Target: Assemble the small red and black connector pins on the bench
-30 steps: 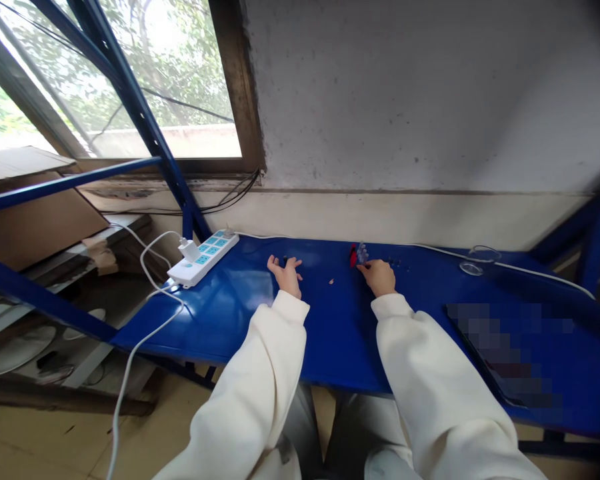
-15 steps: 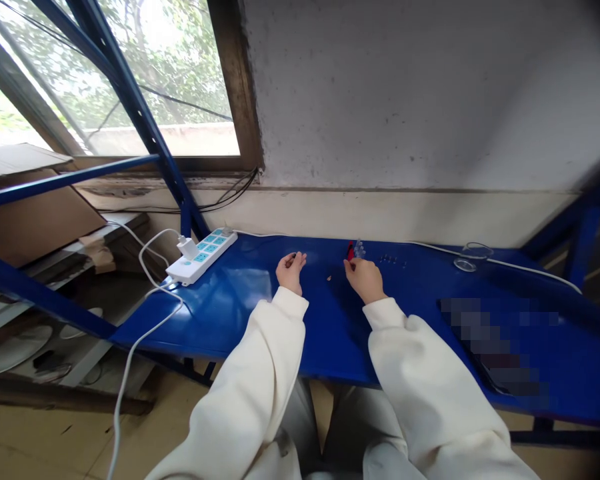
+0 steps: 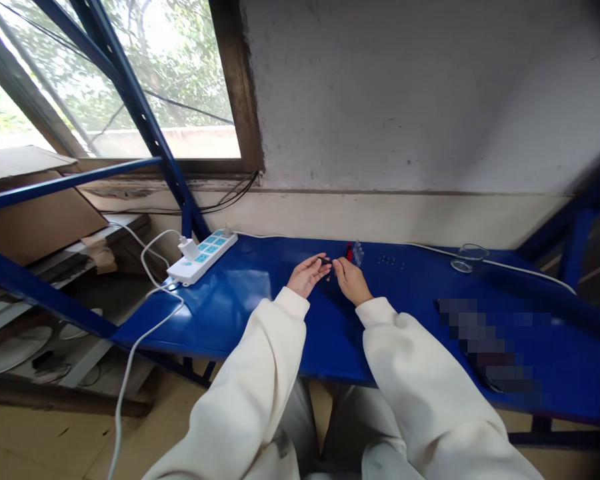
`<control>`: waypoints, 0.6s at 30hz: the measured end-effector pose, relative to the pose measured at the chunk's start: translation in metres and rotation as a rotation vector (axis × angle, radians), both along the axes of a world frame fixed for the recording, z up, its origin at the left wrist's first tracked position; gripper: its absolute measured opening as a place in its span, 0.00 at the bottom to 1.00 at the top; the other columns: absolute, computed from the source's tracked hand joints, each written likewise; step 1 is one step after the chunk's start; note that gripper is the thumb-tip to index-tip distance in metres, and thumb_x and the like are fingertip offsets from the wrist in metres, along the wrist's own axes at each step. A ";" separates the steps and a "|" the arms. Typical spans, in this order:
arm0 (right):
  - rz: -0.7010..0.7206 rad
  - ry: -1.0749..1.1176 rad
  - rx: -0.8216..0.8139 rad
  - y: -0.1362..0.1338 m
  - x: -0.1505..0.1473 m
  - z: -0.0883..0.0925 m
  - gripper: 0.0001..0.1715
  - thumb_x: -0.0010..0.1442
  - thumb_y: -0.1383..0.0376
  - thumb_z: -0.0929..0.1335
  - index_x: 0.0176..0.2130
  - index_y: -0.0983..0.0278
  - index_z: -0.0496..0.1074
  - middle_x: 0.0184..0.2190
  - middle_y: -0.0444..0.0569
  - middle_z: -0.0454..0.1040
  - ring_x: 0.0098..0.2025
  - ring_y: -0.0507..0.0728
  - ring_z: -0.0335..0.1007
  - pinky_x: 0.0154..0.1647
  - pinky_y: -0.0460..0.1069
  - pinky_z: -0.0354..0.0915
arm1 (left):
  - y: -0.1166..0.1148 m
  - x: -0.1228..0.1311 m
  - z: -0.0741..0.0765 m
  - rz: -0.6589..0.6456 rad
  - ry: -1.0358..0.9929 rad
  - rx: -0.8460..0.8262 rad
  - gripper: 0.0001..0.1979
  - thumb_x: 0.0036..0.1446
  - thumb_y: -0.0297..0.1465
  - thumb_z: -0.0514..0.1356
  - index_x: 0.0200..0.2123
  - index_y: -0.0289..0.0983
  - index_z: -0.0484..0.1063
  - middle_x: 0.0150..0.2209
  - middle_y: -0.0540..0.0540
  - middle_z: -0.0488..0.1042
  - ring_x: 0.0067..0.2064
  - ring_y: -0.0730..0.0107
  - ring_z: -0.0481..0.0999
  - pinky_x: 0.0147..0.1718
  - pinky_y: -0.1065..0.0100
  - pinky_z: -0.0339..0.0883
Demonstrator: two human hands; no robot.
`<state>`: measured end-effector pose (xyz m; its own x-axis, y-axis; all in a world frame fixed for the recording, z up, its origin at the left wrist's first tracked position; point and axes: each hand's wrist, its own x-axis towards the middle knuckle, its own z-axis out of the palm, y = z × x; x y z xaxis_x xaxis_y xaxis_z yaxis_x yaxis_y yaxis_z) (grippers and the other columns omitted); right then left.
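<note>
Over the middle of the blue table (image 3: 260, 327), my left hand (image 3: 306, 275) is closed round a small dark object (image 3: 325, 262), too small to name. My right hand (image 3: 351, 280) is almost touching it from the right, its thumb and fingers pinched at the dark object's end; whatever they hold is hidden. Just behind the right hand stand a red item (image 3: 349, 252) and a clear plastic piece with several rounded parts (image 3: 358, 253). Farther right lie several tiny clear pieces (image 3: 387, 260) in rows.
A white power strip (image 3: 203, 257) with a plugged-in charger lies at the table's left, its cable hanging over the edge. To the right are a clear round dish (image 3: 461, 265), a white cable (image 3: 530, 268) and a blurred-out dark flat object (image 3: 480, 347). Blue frame posts (image 3: 140, 113) rise at the left.
My right hand has moved left, away from the red item, and my left hand has shifted right. The two hands now meet around the small dark object.
</note>
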<state>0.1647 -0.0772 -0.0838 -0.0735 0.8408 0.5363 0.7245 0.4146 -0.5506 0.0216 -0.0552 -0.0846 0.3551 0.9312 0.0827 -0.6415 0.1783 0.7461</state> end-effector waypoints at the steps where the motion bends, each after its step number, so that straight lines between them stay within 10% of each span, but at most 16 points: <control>1: 0.006 0.004 0.003 0.001 0.000 -0.001 0.20 0.62 0.56 0.52 0.28 0.62 0.62 0.23 0.46 0.68 0.25 0.52 0.63 0.27 0.45 0.55 | 0.000 0.000 0.000 -0.005 0.003 0.001 0.11 0.48 0.25 0.61 0.38 0.31 0.72 0.36 0.44 0.75 0.35 0.72 0.75 0.42 0.69 0.66; 18: -0.019 0.080 0.095 0.003 -0.002 -0.005 0.18 0.60 0.55 0.57 0.31 0.63 0.66 0.25 0.46 0.69 0.24 0.51 0.64 0.28 0.45 0.58 | -0.001 0.002 0.002 0.103 0.093 -0.020 0.11 0.47 0.28 0.62 0.37 0.32 0.72 0.37 0.44 0.74 0.30 0.75 0.75 0.39 0.68 0.67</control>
<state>0.1624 -0.0740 -0.0884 -0.0113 0.7867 0.6172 0.6881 0.4540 -0.5661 0.0240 -0.0562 -0.0823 0.2629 0.9642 0.0351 -0.5855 0.1305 0.8001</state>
